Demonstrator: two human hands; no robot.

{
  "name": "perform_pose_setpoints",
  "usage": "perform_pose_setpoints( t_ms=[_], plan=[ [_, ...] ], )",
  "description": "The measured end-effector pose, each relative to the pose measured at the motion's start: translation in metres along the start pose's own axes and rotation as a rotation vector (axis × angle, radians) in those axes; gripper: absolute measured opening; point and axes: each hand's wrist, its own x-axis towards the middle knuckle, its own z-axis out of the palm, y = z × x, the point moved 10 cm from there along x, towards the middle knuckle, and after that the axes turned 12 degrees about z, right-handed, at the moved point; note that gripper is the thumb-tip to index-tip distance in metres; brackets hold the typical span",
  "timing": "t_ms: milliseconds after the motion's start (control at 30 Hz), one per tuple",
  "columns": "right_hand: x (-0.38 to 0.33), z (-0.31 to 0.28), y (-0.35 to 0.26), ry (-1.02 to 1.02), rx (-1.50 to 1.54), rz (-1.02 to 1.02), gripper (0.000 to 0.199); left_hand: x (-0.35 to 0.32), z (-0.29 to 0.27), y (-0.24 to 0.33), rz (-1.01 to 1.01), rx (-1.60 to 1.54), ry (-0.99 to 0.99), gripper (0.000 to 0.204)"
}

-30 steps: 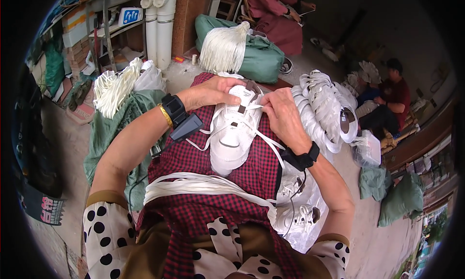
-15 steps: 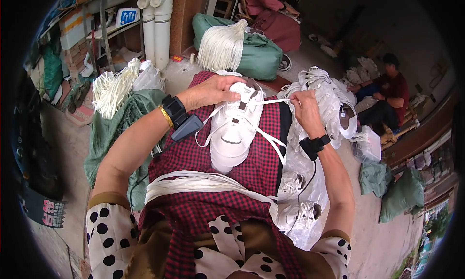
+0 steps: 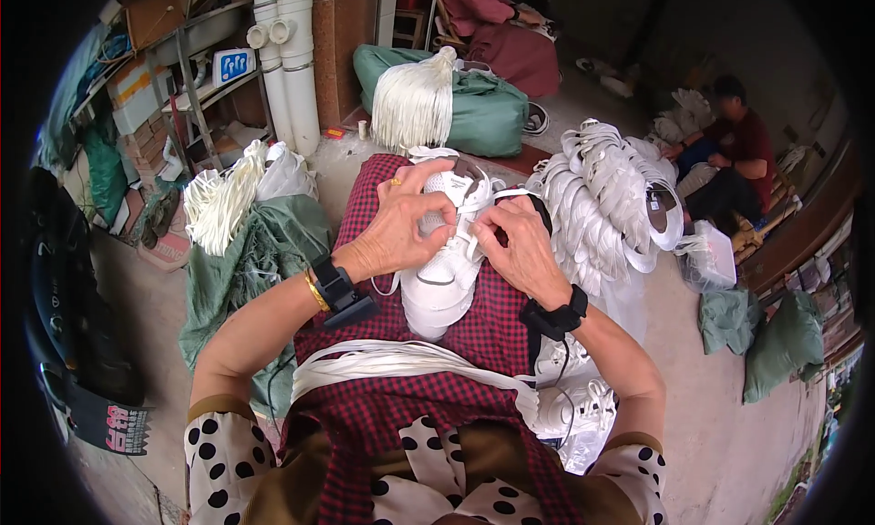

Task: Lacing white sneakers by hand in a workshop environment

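A white sneaker (image 3: 436,302) rests on the red-and-black checked cloth over my lap, its toe pointing toward me. Over its lacing area my left hand (image 3: 410,222) is closed, thumb and forefinger pinched at the shoelace, the other fingers bent against the shoe's side. Opposite it, my right hand (image 3: 521,247) pinches the white shoelace (image 3: 467,226) beside the eyelets. Both sets of fingertips partly hide the lace. Across my lap nearer to me lies a bundle of loose white laces (image 3: 383,361).
Green sacks stand ahead (image 3: 492,115) and at left (image 3: 246,270), with white lace bundles (image 3: 415,97) on them. A tall pile of white shoes (image 3: 602,197) is at right, more sneakers (image 3: 570,406) below it. Two people sit farther back.
My right hand has come in from the right, where it held the lace stretched out, to the shoe's lacing. My left hand has shifted from the tongue down toward the eyelets.
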Motion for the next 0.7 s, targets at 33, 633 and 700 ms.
perform_pose_setpoints(
  t_ms=[33, 633, 700],
  plan=[
    [0.0, -0.004, -0.003, 0.065, 0.021, -0.056, 0.02, 0.0, 0.001, 0.003, -0.006, 0.056, 0.005, 0.013],
    [0.008, 0.019, 0.007, -0.068, -0.053, 0.059, 0.021, -0.001, 0.012, -0.028, -0.147, 0.007, 0.104, 0.015],
    [0.01, 0.024, 0.01, -0.101, -0.078, 0.064, 0.021, 0.001, 0.019, -0.028, -0.166, -0.012, 0.006, 0.016]
  ],
)
